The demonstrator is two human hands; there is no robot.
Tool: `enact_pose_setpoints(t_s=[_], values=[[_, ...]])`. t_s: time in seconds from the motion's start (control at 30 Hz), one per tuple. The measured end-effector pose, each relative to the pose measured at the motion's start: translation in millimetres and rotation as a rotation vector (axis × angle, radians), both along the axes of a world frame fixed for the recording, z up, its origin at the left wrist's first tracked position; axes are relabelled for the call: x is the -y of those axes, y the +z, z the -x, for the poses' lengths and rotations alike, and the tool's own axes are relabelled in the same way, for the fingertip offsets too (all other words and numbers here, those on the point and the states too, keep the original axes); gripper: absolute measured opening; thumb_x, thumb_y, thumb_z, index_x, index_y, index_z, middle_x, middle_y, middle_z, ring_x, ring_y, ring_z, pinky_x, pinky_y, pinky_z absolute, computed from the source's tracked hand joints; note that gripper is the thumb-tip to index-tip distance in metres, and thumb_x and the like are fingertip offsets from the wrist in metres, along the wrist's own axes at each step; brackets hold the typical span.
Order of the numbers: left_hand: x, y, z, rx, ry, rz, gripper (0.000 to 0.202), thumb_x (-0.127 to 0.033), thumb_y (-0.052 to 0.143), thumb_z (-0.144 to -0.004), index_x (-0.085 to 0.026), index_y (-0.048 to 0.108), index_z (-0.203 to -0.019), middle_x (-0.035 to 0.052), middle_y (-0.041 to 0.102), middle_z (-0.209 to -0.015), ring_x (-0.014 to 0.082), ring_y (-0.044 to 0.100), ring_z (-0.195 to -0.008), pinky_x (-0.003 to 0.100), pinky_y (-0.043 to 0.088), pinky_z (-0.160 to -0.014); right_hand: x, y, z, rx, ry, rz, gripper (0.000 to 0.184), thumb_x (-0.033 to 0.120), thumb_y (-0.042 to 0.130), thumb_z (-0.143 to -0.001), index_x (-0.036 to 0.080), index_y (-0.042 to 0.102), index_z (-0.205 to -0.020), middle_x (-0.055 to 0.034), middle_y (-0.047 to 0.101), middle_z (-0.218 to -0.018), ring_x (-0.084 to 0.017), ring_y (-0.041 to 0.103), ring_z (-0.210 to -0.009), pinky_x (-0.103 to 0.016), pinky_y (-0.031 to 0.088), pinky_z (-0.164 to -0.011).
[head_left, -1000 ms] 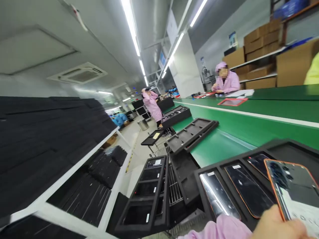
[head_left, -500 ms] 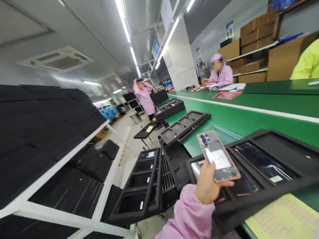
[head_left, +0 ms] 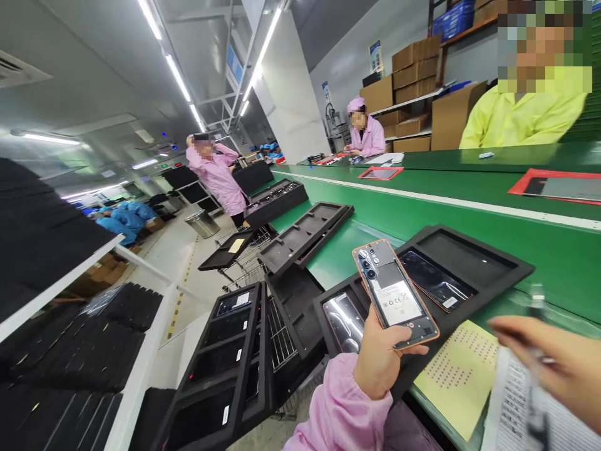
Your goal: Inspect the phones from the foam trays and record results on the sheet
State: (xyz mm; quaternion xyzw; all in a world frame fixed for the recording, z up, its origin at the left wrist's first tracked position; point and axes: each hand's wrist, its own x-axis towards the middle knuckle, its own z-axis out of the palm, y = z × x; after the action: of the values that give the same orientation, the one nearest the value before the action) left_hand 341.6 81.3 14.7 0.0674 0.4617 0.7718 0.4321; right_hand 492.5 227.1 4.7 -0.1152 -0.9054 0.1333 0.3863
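Note:
My left hand (head_left: 382,354) grips a smartphone (head_left: 397,297) with an orange frame, its back turned up toward me. Inner parts, a white battery label and the camera lenses show on it. At the right, my right hand (head_left: 554,363) is blurred, its fingers closed around a slim, upright pen-like tool (head_left: 537,304) whose kind I cannot make out. Beneath the held phone lies a black foam tray (head_left: 509,266). One phone (head_left: 345,319) sits at its left end and another phone (head_left: 436,279) in a slot farther right.
A yellow sheet with red marks (head_left: 455,369) and a printed paper (head_left: 509,407) lie near my right hand. More foam trays (head_left: 305,235) stand along the green bench (head_left: 469,188) and on a wire cart (head_left: 282,335). A yellow-clad person (head_left: 521,122) sits across; others in pink are farther off.
The view has swung to the right. My right hand and the pen-like tool have come into sight. My left hand still holds the phone, whose back now shows more sharply.

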Motion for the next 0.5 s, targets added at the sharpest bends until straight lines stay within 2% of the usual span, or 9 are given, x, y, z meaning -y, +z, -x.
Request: enact_pose_setpoints(t_s=[0.1,0.2,0.33,0.5], values=[[-4,-2.1,-10,-0.015,0.025,0.033,0.055,-0.012,0.064,-0.050,-0.015,0.054,-0.104,0.0033,0.070,-0.084,0.0152,0.065,-0.061,0.019,0.051,-0.043,23,8.0,30,0.002,0.198,-0.112,0.036,0.038,0.026,-0.103,0.023,0.054,-0.086,0.0047,0.063,-0.062,-0.007,0.056,-0.045,-0.015,0.042,-0.041],[-4,-7.3,-15,-0.059,0.043,0.061,0.050,-0.010,0.059,-0.052,-0.015,0.055,-0.102,0.0029,0.069,-0.086,0.0134,0.063,-0.063,0.019,0.051,-0.047,36,5.2,51,0.043,0.177,-0.126,0.039,0.036,0.022,-0.103,0.022,0.051,-0.081,0.0063,0.057,-0.055,-0.007,0.054,-0.041,-0.016,0.039,-0.037],[-1,-13.3,-16,-0.110,0.031,0.084,0.048,-0.009,0.056,-0.056,-0.016,0.055,-0.103,0.0014,0.068,-0.087,0.0122,0.062,-0.066,0.019,0.051,-0.050,35,-8.1,55,0.071,0.176,-0.128,0.036,0.033,0.022,-0.103,0.022,0.048,-0.080,0.0067,0.056,-0.055,-0.008,0.054,-0.041,-0.017,0.039,-0.038],[-1,-18.5,-15,-0.169,0.029,0.104,0.043,-0.009,0.056,-0.058,-0.016,0.057,-0.100,0.0026,0.067,-0.091,0.0139,0.062,-0.071,0.020,0.051,-0.052,34,-17.6,54,0.073,0.172,-0.146,0.023,0.016,0.027,-0.096,0.022,0.045,-0.083,0.0057,0.056,-0.056,-0.010,0.055,-0.043,-0.019,0.039,-0.040]])
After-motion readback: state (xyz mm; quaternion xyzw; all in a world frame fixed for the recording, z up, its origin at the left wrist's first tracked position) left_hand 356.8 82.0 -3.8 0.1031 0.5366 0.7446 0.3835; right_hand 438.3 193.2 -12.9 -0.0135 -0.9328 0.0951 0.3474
